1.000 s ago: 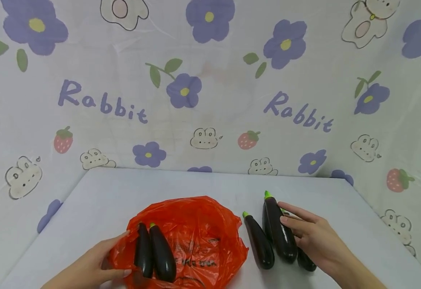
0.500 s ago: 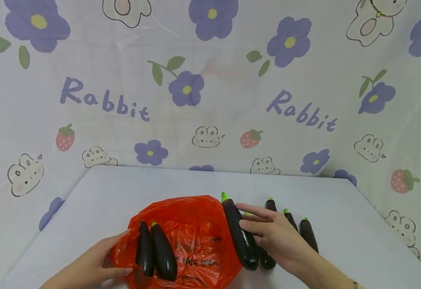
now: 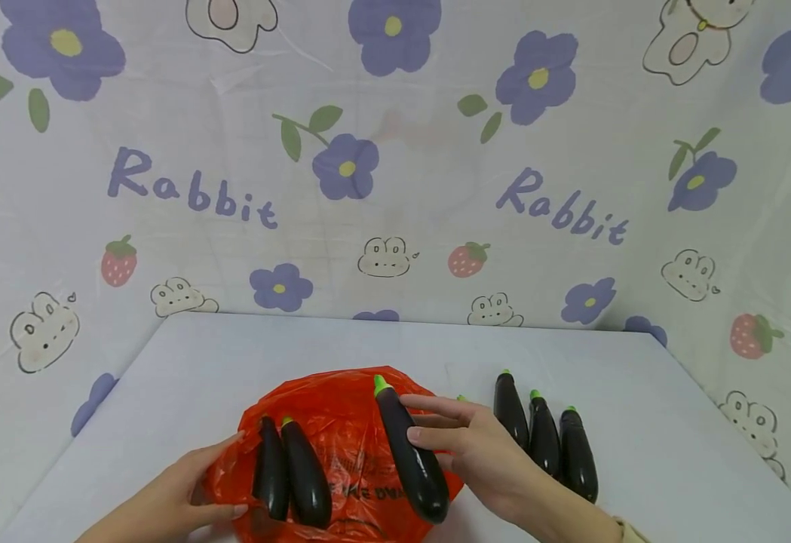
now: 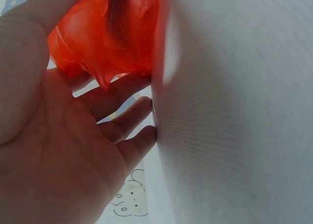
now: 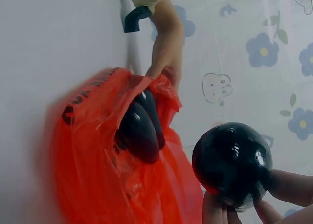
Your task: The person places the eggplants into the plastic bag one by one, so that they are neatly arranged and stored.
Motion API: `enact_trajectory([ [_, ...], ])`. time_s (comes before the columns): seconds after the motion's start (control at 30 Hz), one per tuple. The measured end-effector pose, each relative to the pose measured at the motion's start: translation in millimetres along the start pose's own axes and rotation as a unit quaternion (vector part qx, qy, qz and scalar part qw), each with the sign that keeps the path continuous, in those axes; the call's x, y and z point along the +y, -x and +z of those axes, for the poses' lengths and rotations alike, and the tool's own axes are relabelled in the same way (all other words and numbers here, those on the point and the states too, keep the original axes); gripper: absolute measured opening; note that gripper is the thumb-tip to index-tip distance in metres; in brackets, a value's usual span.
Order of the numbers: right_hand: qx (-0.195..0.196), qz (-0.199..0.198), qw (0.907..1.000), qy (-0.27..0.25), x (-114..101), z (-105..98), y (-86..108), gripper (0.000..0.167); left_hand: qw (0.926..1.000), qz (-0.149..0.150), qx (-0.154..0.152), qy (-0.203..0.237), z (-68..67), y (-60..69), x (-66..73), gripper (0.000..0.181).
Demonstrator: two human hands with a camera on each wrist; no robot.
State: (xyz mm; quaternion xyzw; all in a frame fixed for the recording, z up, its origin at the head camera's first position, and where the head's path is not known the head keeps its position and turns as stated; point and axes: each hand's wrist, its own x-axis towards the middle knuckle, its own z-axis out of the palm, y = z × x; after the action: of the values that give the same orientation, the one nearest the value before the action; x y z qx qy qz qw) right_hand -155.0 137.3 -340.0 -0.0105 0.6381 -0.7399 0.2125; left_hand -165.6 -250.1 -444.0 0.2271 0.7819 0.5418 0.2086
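My right hand grips a dark, glossy eggplant with a green stem, held tilted over the right part of an open red plastic bag. In the right wrist view the blunt end of this eggplant shows between thumb and fingers. My left hand holds the bag's left edge; in the left wrist view the left hand has the red film between thumb and forefinger, its other fingers near the white surface. Two eggplants lie side by side in the bag's left half.
On the white table, right of my right hand, lie several more eggplants, one mostly hidden behind that hand with its green tip showing. A white cloth printed with flowers and rabbits hangs behind and at the sides.
My right hand has taken the eggplant from the group at the right and carried it left, over the bag. The left hand and the two eggplants in the bag have stayed put.
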Motion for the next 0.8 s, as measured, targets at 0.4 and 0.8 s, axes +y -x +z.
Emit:
enact_trajectory([
  [0.4, -0.009, 0.009, 0.9998, 0.015, 3.1, 17.3, -13.0, 0.043, 0.9997, -0.020, 0.012, -0.012, 0.0, 1.4, -2.4, 0.065],
  [0.8, -0.011, 0.033, 0.9994, 0.007, 17.3, 32.9, -28.9, 0.042, 0.9995, -0.017, 0.013, -0.022, -0.6, 2.9, -1.0, 0.065],
])
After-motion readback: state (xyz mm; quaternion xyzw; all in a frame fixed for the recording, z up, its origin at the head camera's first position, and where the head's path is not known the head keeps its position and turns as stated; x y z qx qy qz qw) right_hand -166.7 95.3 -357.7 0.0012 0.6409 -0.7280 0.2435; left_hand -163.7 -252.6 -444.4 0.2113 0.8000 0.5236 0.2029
